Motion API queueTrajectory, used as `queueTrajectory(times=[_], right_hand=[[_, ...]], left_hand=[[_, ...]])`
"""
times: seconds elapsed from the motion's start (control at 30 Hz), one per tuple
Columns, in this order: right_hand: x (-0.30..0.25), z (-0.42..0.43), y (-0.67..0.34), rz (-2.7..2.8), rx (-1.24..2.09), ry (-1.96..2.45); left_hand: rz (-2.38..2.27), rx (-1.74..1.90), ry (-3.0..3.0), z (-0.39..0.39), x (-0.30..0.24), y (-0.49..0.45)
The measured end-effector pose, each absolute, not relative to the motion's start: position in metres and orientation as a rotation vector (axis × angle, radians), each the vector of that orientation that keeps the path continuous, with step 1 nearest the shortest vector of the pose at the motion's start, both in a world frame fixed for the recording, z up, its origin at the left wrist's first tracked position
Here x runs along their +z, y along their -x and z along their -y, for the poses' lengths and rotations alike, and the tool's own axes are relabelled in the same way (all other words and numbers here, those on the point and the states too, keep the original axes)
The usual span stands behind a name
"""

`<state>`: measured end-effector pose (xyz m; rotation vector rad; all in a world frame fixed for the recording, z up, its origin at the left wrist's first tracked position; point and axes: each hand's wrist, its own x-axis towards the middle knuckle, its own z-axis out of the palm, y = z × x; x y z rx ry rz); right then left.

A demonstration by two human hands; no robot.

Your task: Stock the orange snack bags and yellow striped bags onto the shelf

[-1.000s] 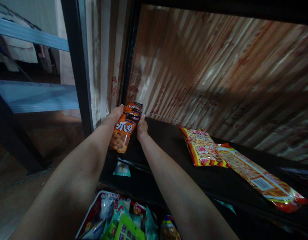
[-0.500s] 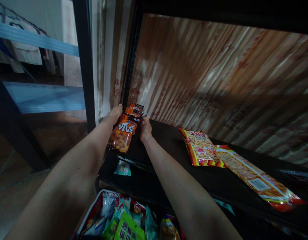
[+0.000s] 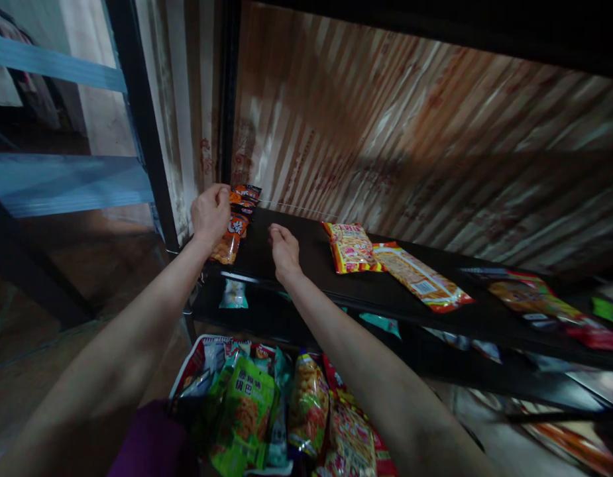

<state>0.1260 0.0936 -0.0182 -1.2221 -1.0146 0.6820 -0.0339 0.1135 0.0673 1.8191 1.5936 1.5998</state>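
Note:
Orange and black snack bags [image 3: 232,233] stand one behind another at the left end of the black shelf [image 3: 303,265]. My left hand [image 3: 210,213] is at their left side and covers part of the front bag. Its fingers are curled, and whether they pinch a bag's edge is hidden. To the right of these bags, apart from them, my right hand [image 3: 285,250] hovers above the shelf with its fingers curled in and nothing visible in them. Further right lie a yellow and red snack bag [image 3: 353,248] and a long flat snack packet [image 3: 423,278].
Below the shelf stands a white-rimmed basket [image 3: 184,368] filled with snack bags, among them a green bag [image 3: 246,411]. A small teal packet [image 3: 234,295] lies on the lower shelf. A dark upright post [image 3: 142,119] rises at the left. More packets [image 3: 535,298] lie far right.
My right hand has come away from the orange bags, leaving a gap. My left hand now overlaps the front bag. The view has shifted, showing more of the shelf's right and the basket.

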Motion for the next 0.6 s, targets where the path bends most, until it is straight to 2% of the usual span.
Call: queueTrajectory(times=[0.1, 0.17, 0.37, 0.53, 0.6], right_hand=[[-0.015, -0.038, -0.132, 1.051, 0.689, 1.231], [-0.017, -0.001, -0.139, 1.092, 0.715, 1.24], [-0.049, 0.106, -0.187, 1.174, 0.779, 1.409], [-0.116, 0.196, -0.253, 1.394, 0.64, 2.082], [-0.142, 0.233, -0.279, 1.33, 0.453, 2.424]], left_hand=[[-1.207, 1.69, -1.904, -0.057, 0.057, 0.017], [-1.051, 1.494, -1.909, -0.021, 0.039, 0.002], [-0.995, 0.84, -1.979, 0.063, -0.036, -0.037], [-0.968, 0.42, -2.077, 0.139, -0.092, -0.066], [-0.802, 0.21, -2.155, 0.17, -0.116, -0.079]])
